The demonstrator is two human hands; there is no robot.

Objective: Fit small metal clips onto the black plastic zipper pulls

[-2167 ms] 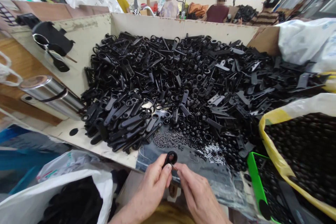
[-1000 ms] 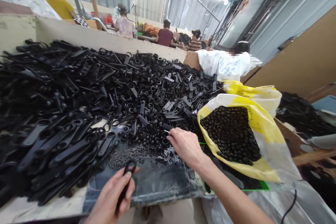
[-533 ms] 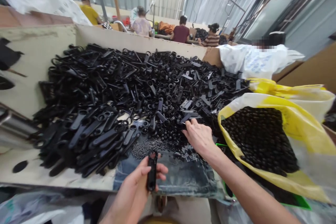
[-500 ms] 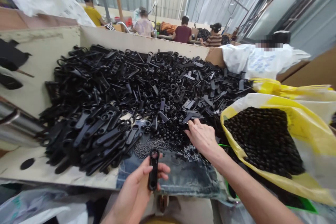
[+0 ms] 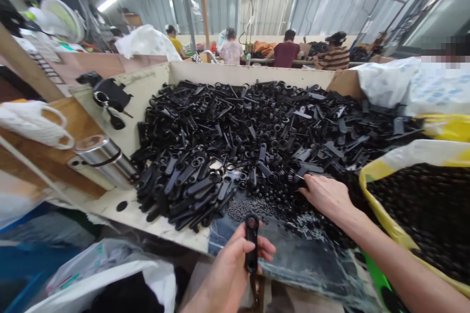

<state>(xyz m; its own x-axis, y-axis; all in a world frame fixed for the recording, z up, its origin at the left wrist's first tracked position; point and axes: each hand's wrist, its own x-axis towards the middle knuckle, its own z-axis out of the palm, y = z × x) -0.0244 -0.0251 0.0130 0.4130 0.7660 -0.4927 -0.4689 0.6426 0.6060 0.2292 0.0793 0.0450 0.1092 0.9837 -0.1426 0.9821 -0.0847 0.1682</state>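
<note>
L hand [image 5: 229, 279] gripped a long black plastic strap piece [image 5: 251, 243] upright, fingers round its middle. R hand [image 5: 326, 196] reached fwd, fingertips [image 5: 306, 181] at the edge of a big heap of black plastic parts [image 5: 238, 142], incl. ribbed rings, in a cream-painted wooden bin [image 5: 249, 74]. Blue denim cloth [image 5: 223, 234] lay at the bin's near end. White-and-yellow plastic bag [image 5: 382, 166] of round black beads [image 5: 422, 205] sat just right of R hand.
</note>
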